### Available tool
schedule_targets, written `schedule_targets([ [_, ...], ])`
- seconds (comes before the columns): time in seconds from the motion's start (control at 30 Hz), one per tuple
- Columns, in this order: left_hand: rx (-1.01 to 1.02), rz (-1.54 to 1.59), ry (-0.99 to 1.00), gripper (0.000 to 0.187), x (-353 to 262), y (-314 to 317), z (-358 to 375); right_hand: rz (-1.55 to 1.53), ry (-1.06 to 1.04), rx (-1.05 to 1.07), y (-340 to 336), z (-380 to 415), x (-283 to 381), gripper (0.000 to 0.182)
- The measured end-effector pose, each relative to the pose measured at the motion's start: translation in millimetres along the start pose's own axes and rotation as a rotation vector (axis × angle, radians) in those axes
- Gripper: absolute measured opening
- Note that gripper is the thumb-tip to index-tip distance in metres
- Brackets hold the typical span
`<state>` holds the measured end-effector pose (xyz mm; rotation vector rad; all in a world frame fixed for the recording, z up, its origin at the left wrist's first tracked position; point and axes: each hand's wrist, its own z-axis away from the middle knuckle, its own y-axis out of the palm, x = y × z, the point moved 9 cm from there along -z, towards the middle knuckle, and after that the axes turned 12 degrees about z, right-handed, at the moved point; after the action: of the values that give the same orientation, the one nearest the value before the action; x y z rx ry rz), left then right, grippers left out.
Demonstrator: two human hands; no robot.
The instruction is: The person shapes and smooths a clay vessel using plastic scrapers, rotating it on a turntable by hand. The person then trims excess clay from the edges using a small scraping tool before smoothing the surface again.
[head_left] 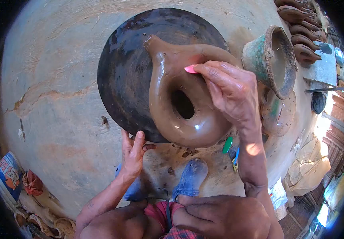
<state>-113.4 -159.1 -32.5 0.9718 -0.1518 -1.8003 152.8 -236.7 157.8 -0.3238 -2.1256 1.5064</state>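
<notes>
A wet brown clay pot (180, 99) with a dark round mouth lies on a dark round wheel disc (128, 67). My right hand (229, 91) rests on the pot's right side and pinches a small pink scraper (190, 69) against the clay. My left hand (133, 153) grips the near edge of the disc, fingers curled under its rim. My knees and blue sandals show at the bottom.
A green-stained clay bowl (271, 59) stands right of the wheel. Finished brown clay pieces (299, 36) lie stacked at the top right. Small green and blue tools (231, 149) lie near my feet. Bags and rags (20, 179) sit at the lower left.
</notes>
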Motion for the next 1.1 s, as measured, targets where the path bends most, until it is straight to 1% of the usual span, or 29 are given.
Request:
schedule_targets([
  [0.03, 0.021, 0.003, 0.002, 0.049, -2.8, -1.2, -1.5, -0.039, -0.052, 0.031, 0.8, 1.1, 0.3, 0.030],
  [0.07, 0.043, 0.006, 0.003, 0.055, -5.8, -2.1, -3.4, -0.040, -0.050, 0.033, -1.3, 2.3, -2.9, 0.030],
  [0.1, 0.041, 0.005, 0.001, 0.055, -8.8, -4.4, -5.6, -0.046, -0.099, 0.048, -2.1, 3.6, -1.0, 0.030],
  [0.13, 0.016, -0.021, 0.010, 0.052, -13.3, -8.7, -7.7, -0.052, -0.150, 0.064, -3.2, 5.2, 1.3, 0.031],
  [0.17, -0.009, -0.045, 0.020, 0.050, -17.9, -13.4, -9.7, -0.055, -0.149, 0.066, -6.5, 6.8, -0.9, 0.031],
  [0.2, -0.019, -0.057, 0.032, 0.045, -22.8, -17.6, -12.1, -0.061, -0.182, 0.127, -5.5, 9.8, 0.0, 0.030],
  [0.23, -0.022, -0.058, 0.031, 0.045, -28.5, -19.0, -14.9, -0.067, -0.215, 0.186, -4.6, 12.9, 0.9, 0.030],
  [0.27, -0.037, -0.099, 0.047, 0.043, -36.9, -20.3, -17.2, -0.069, -0.215, 0.188, -9.6, 15.0, -1.3, 0.030],
  [0.33, -0.067, -0.147, 0.079, 0.038, -50.9, -22.7, -22.0, -0.101, -0.281, 0.298, -8.5, 23.0, 2.4, 0.031],
  [0.37, -0.069, -0.147, 0.077, 0.038, -55.0, -23.3, -24.9, -0.103, -0.281, 0.299, -8.3, 24.7, 2.9, 0.031],
  [0.43, -0.071, -0.145, 0.089, 0.038, -61.8, -25.5, -28.9, -0.156, -0.236, 0.212, -14.8, 26.4, 0.3, 0.029],
  [0.47, -0.065, -0.126, 0.080, 0.037, -61.1, -27.9, -30.0, -0.159, -0.234, 0.214, -9.3, 27.8, 3.0, 0.029],
  [0.5, -0.067, -0.127, 0.077, 0.037, -58.7, -29.1, -28.3, -0.084, -0.133, 0.082, -9.9, 24.9, -1.1, 0.029],
  [0.53, -0.080, -0.058, 0.062, 0.037, -54.9, -31.5, -26.7, -0.007, -0.031, -0.050, -13.4, 24.4, -5.5, 0.030],
  [0.57, -0.092, 0.011, 0.047, 0.037, -50.9, -33.6, -25.1, -0.006, -0.026, -0.049, -8.5, 25.0, -1.7, 0.030],
  [0.63, -0.102, 0.025, 0.038, 0.037, -39.8, -30.7, -17.9, 0.067, -0.073, -0.080, -5.0, 26.1, 8.8, 0.031],
  [0.7, -0.122, 0.047, 0.032, 0.037, -34.7, -30.9, -13.9, 0.071, -0.075, -0.033, -2.9, 30.0, 11.0, 0.033],
  [0.77, -0.080, 0.014, 0.071, 0.037, -38.7, -26.6, -15.3, 0.006, -0.119, 0.059, -1.7, 33.0, 12.1, 0.033],
  [0.8, -0.087, 0.021, 0.071, 0.037, -38.9, -29.1, -16.8, 0.004, -0.125, 0.066, -4.4, 34.1, 11.8, 0.033],
  [0.87, -0.070, -0.033, 0.080, 0.037, -43.1, -34.5, -22.8, -0.035, -0.220, 0.125, -6.2, 37.9, 18.8, 0.034],
  [0.9, -0.075, -0.029, 0.079, 0.037, -46.3, -35.3, -25.4, -0.037, -0.223, 0.130, -8.6, 37.9, 19.0, 0.034],
  [1.03, -0.103, -0.090, 0.120, 0.035, -69.4, -40.5, -40.4, -0.089, -0.303, 0.201, -6.8, 47.2, 26.3, 0.035],
  [1.1, -0.174, -0.188, 0.149, 0.036, -92.3, -33.4, -45.3, -0.107, -0.324, 0.216, -4.0, 50.8, 30.4, 0.035],
])
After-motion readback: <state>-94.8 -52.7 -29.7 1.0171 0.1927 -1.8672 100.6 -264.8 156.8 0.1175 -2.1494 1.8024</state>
